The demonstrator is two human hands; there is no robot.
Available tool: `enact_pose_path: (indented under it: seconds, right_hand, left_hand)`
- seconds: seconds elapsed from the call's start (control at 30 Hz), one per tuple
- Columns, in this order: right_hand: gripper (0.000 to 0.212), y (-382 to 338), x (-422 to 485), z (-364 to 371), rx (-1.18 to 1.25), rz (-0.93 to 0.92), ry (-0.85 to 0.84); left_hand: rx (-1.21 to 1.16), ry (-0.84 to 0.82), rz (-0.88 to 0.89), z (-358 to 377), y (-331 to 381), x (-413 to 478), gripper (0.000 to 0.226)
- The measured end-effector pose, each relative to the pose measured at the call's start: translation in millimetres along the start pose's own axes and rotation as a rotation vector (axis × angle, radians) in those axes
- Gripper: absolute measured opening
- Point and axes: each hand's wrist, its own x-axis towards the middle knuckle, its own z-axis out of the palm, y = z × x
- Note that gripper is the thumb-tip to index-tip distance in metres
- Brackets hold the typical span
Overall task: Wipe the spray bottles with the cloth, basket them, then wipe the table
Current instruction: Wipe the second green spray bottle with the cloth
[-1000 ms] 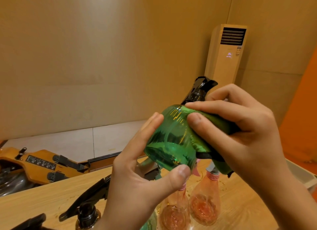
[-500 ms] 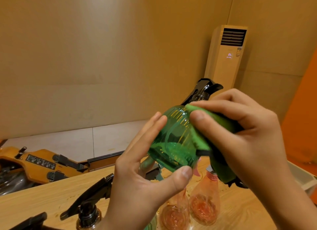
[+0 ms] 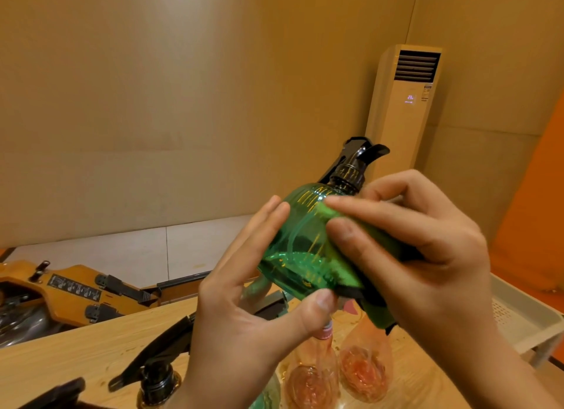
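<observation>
The tabletop (image 3: 76, 353) is pale wood with a clear grain and runs from the lower left towards the right. Near its front rest two see-through pink bottles side by side, the left pink bottle (image 3: 308, 381) and the right pink bottle (image 3: 366, 375). Small dark specks dot the wood around them. Further left stands a bottle with a black spray head (image 3: 158, 381), and just beside it a green bottle (image 3: 268, 393) is partly hidden. A white basket (image 3: 525, 314) sits at the right end; whether it stands on the wood or just past it cannot be told.
</observation>
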Motion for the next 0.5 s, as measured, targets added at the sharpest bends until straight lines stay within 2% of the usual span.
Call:
enact_pose_path:
  seconds: [0.1,0.17,0.27,0.43,0.5]
  right_hand:
    - [0.015,6,7,2,0.209,0.194,0.088]
    - [0.016,7,7,5,0.282,0.245,0.081]
    - [0.016,7,4,10,0.298,0.246,0.100]
    - [0.015,12,1,13,0.311,0.213,0.133]
    - [0.015,15,1,13,0.320,0.183,0.132]
  left_hand:
    - [0.007,0.009,0.022,2,0,-1,0.077]
    - [0.034,0.019,0.055,1,0,0,0.077]
    - [0.024,0.002,0.063,-1,3,2,0.076]
    - [0.051,0.000,0.109,-1,6,7,0.046]
    - [-0.016,0.008,0.051,-3,5,8,0.046]
